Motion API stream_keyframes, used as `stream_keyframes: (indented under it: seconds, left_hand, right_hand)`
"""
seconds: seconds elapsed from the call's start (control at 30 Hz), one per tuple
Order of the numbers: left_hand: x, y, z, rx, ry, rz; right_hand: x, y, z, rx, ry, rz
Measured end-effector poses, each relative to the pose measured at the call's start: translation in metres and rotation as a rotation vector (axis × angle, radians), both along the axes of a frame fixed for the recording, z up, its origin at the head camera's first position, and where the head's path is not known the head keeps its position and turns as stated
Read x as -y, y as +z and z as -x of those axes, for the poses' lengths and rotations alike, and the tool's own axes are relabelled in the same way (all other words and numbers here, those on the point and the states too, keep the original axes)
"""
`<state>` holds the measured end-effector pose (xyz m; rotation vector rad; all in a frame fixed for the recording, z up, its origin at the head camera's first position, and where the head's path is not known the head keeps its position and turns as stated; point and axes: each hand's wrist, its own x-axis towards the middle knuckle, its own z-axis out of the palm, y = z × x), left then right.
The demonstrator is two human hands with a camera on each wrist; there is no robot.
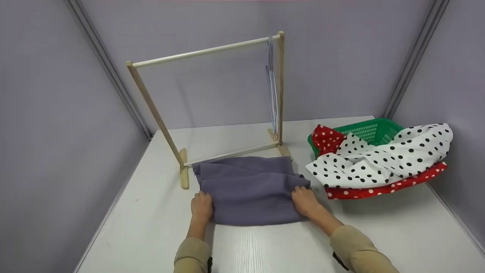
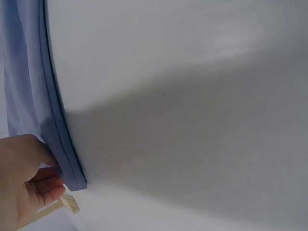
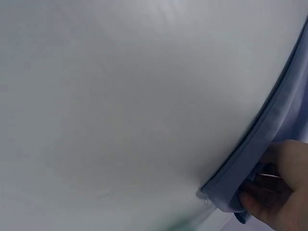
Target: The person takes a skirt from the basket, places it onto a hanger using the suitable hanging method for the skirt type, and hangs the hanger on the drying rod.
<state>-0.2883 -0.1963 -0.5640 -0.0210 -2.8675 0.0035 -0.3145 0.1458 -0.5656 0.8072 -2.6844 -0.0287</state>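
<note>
A purple-grey cloth [image 1: 254,197] lies in loose layers on the white table, its far part touching the foot of a small wooden rack. My left hand [image 1: 201,206] grips the cloth's left edge. In the left wrist view, thumb and fingers of the left hand [image 2: 24,173] pinch a hemmed corner. At the opposite side my right hand [image 1: 304,201] grips the right edge. The right wrist view has the right hand [image 3: 284,192] with fingers curled round the hemmed corner of the cloth [image 3: 255,151]. What the cloth is exactly cannot be told while it is folded.
The wooden rack [image 1: 204,51] stands behind the cloth, with several thin hangers [image 1: 272,87] at its right end. To the right, a green basket [image 1: 379,131] holds a white cloth with black dots [image 1: 394,159] and red cloth with white dots [image 1: 327,140], both spilling over its front. Grey walls enclose the table.
</note>
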Motion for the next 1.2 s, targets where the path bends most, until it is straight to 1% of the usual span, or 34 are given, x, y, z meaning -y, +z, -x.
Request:
stream_keyframes:
  seconds: [0.07,0.13,0.17,0.2,0.23,0.3,0.4,0.43,0.5,0.53,0.6,0.67,0.73,0.8,0.9,1.0,1.07,1.13,1.2]
  left_hand:
    - [-0.004,0.005,-0.001,0.028,0.002,0.02]
    - [-0.007,0.01,-0.003,0.051,-0.006,0.023]
    - [-0.01,0.012,-0.003,0.059,-0.02,0.017]
    - [-0.012,0.013,-0.004,0.055,-0.047,0.003]
    - [-0.015,0.015,-0.004,0.066,-0.079,-0.016]
    - [-0.022,0.017,-0.005,0.096,-0.164,-0.053]
    - [-0.038,0.016,-0.007,0.133,-0.333,-0.092]
    - [-0.045,0.016,-0.008,0.158,-0.382,-0.092]
    - [-0.058,0.013,-0.009,0.159,-0.463,-0.067]
    - [-0.064,0.011,-0.01,0.155,-0.489,-0.057]
    - [-0.074,0.008,-0.012,0.149,-0.501,-0.034]
    - [-0.079,0.004,-0.014,0.132,-0.491,-0.026]
    - [-0.081,0.001,-0.016,0.139,-0.483,-0.03]
    - [-0.08,0.0,-0.019,0.149,-0.496,-0.031]
    - [-0.076,0.004,-0.022,0.216,-0.541,-0.055]
    - [-0.068,0.011,-0.024,0.298,-0.587,-0.11]
    - [-0.062,0.016,-0.024,0.34,-0.6,-0.138]
    - [-0.057,0.02,-0.022,0.34,-0.596,-0.134]
    - [-0.054,0.024,-0.02,0.292,-0.577,-0.089]
  right_hand:
    - [-0.003,0.001,0.0,0.01,0.006,0.014]
    - [-0.005,0.003,-0.001,-0.002,0.019,0.033]
    - [-0.006,0.004,-0.001,-0.008,0.026,0.04]
    - [-0.007,0.005,-0.001,-0.014,0.032,0.05]
    - [-0.008,0.005,-0.001,-0.012,0.037,0.057]
    - [-0.01,0.006,-0.003,0.008,0.044,0.064]
    - [-0.013,0.005,-0.004,0.074,0.049,0.055]
    - [-0.014,0.004,-0.003,0.096,0.051,0.047]
    - [-0.016,0.004,-0.003,0.127,0.058,0.031]
    - [-0.016,0.003,-0.003,0.144,0.061,0.025]
    - [-0.017,0.005,-0.003,0.183,0.074,0.019]
    - [-0.017,0.009,-0.004,0.217,0.097,0.022]
    - [-0.017,0.013,-0.007,0.277,0.106,0.024]
    - [-0.016,0.017,-0.01,0.312,0.099,0.016]
    - [-0.015,0.02,-0.015,0.341,0.053,0.009]
    - [-0.013,0.02,-0.019,0.325,0.033,-0.01]
    - [-0.013,0.021,-0.021,0.321,0.035,-0.015]
    - [-0.013,0.02,-0.023,0.323,0.044,-0.023]
    - [-0.014,0.021,-0.024,0.339,0.05,-0.024]
